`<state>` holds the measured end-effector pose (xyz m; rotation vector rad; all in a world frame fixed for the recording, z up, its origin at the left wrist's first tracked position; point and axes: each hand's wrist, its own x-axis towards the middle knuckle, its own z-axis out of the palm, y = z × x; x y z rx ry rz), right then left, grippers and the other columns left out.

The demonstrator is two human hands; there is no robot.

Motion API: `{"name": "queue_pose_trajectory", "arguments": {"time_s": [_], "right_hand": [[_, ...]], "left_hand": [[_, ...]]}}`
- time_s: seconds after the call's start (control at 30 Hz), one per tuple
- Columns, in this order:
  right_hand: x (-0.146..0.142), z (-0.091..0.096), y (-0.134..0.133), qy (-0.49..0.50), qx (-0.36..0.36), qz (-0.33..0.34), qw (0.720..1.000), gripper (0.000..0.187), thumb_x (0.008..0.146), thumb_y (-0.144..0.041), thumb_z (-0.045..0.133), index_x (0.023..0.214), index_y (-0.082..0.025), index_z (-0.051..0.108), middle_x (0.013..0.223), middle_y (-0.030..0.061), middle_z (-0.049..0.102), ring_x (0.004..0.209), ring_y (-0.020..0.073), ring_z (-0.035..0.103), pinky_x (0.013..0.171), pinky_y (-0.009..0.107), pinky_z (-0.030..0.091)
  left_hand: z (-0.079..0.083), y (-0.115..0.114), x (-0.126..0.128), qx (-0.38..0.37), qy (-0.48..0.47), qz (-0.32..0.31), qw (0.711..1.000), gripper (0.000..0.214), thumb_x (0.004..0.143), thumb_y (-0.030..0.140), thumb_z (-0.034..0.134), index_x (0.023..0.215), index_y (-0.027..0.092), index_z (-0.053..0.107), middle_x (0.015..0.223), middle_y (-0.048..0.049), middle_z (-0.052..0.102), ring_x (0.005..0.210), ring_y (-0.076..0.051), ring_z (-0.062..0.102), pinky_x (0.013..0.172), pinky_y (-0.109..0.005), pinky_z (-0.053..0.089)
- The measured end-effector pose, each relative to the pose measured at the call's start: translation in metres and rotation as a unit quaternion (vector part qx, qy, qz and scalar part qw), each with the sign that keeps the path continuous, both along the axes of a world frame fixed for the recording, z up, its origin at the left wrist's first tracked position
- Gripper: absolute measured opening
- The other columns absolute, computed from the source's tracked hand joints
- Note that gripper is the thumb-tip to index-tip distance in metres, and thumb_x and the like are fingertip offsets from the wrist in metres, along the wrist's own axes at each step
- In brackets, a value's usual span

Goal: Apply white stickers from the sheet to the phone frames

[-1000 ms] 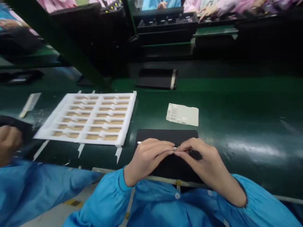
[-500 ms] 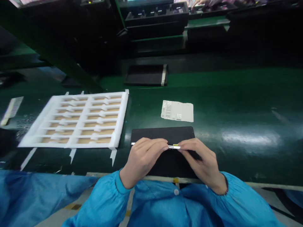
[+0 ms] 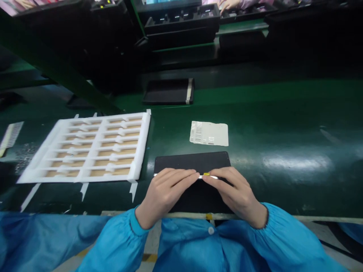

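Note:
Both of my hands meet over a black mat [image 3: 193,160] near the bench's front edge. Between them runs a thin silvery-white strip [image 3: 200,176], lying across the mat, most of it covered by my fingers. My left hand [image 3: 170,190] has its fingers laid together along the strip, thumb side hidden. My right hand [image 3: 236,190] pinches the strip near its middle, beside a small yellow tab [image 3: 206,174] at the fingertips. Just beyond the mat lies a pale card [image 3: 218,134] with rows of small silvery pieces on its left part.
At the left stands a white foam tray [image 3: 136,162] with slots over brown board. A black tray [image 3: 167,91] with a pale band is farther back. Small metal bits [image 3: 27,155] lie far left. A co-worker's hand [image 3: 229,4] shows at the top, beyond black bins [image 3: 181,28].
My right fingertips have moved left along the strip, closer to my left hand, with thumb and forefinger now nearer the yellow tab. The view has shifted slightly.

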<state>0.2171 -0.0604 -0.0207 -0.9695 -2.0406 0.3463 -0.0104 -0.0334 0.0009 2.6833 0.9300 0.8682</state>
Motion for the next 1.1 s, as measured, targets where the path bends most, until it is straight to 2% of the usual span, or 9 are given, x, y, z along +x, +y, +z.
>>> {"name": "queue_pose_trajectory", "arguments": {"time_s": [0.1,0.17,0.27,0.37,0.47,0.57,0.67,0.83,1.1], "right_hand": [[0.002,0.005,0.003,0.016,-0.041,0.017,0.999,0.030,0.090,-0.001,0.056,0.116,-0.015,0.063,0.110,0.0108,0.065,0.097,0.0187,0.061,0.080,0.034,0.052],[0.006,0.010,0.012,0.037,-0.056,0.008,0.998,0.025,0.091,-0.009,0.061,0.114,-0.016,0.063,0.112,0.0103,0.065,0.101,0.0192,0.061,0.085,0.034,0.052],[0.013,0.013,0.041,0.064,-0.064,-0.073,0.993,0.012,0.092,-0.015,0.061,0.103,-0.018,0.063,0.100,0.0062,0.066,0.097,0.0183,0.062,0.085,0.032,0.050],[0.013,0.005,0.081,-0.009,-0.134,-0.118,0.984,0.005,0.092,-0.015,0.058,0.091,-0.019,0.061,0.091,0.0037,0.063,0.089,0.0181,0.060,0.080,0.031,0.048],[0.006,-0.009,0.113,-0.121,-0.210,-0.114,0.963,0.007,0.090,-0.012,0.057,0.089,-0.018,0.060,0.091,0.0046,0.060,0.090,0.0197,0.058,0.080,0.032,0.045],[0.001,-0.019,0.124,-0.161,-0.229,-0.112,0.954,0.008,0.089,-0.011,0.057,0.085,-0.018,0.059,0.089,0.0048,0.059,0.088,0.0204,0.058,0.078,0.032,0.044],[-0.001,-0.022,0.124,-0.181,-0.237,-0.113,0.948,0.005,0.090,-0.013,0.056,0.090,-0.018,0.058,0.092,0.0050,0.058,0.089,0.0200,0.057,0.077,0.031,0.043],[-0.003,-0.022,0.122,-0.215,-0.239,-0.122,0.939,0.005,0.092,-0.015,0.053,0.094,-0.017,0.058,0.094,0.0073,0.058,0.090,0.0223,0.057,0.077,0.033,0.041],[-0.004,-0.023,0.121,-0.203,-0.227,-0.130,0.944,0.006,0.090,-0.014,0.053,0.089,-0.018,0.056,0.091,0.0066,0.058,0.087,0.0233,0.056,0.074,0.035,0.040]], "left_hand": [[-0.001,0.000,-0.004,0.039,0.037,-0.016,0.998,0.030,0.097,0.007,0.050,0.123,0.014,0.061,0.116,-0.0108,0.071,0.101,-0.021,0.068,0.080,-0.032,0.052],[-0.001,0.009,-0.005,0.030,0.043,-0.017,0.998,0.030,0.098,0.008,0.048,0.123,0.015,0.062,0.114,-0.0097,0.072,0.097,-0.020,0.069,0.077,-0.031,0.052],[-0.004,0.038,-0.002,-0.115,0.037,-0.023,0.992,0.024,0.099,0.014,0.049,0.115,0.019,0.067,0.112,-0.0042,0.073,0.100,-0.017,0.069,0.084,-0.028,0.052],[-0.008,0.074,0.004,-0.272,0.050,-0.026,0.961,0.019,0.097,0.026,0.056,0.107,0.025,0.072,0.129,-0.0021,0.065,0.115,-0.019,0.063,0.097,-0.029,0.049],[-0.012,0.099,0.012,-0.352,0.063,-0.019,0.934,0.019,0.094,0.029,0.059,0.105,0.025,0.074,0.148,-0.0048,0.049,0.113,-0.023,0.065,0.092,-0.030,0.050],[-0.014,0.108,0.015,-0.406,0.073,-0.035,0.910,0.021,0.093,0.030,0.061,0.106,0.023,0.075,0.152,-0.0092,0.042,0.100,-0.023,0.070,0.083,-0.029,0.051],[-0.013,0.108,0.014,-0.431,0.073,-0.040,0.899,0.022,0.092,0.031,0.060,0.107,0.022,0.075,0.153,-0.0105,0.038,0.098,-0.024,0.071,0.078,-0.029,0.050],[-0.011,0.106,0.016,-0.441,0.067,-0.034,0.894,0.021,0.092,0.030,0.061,0.103,0.022,0.075,0.149,-0.0083,0.045,0.122,-0.028,0.060,0.081,-0.027,0.049],[-0.013,0.105,0.015,-0.419,0.063,-0.028,0.906,0.018,0.091,0.027,0.061,0.102,0.022,0.075,0.148,-0.0090,0.047,0.094,-0.022,0.072,0.067,-0.025,0.049]]}}
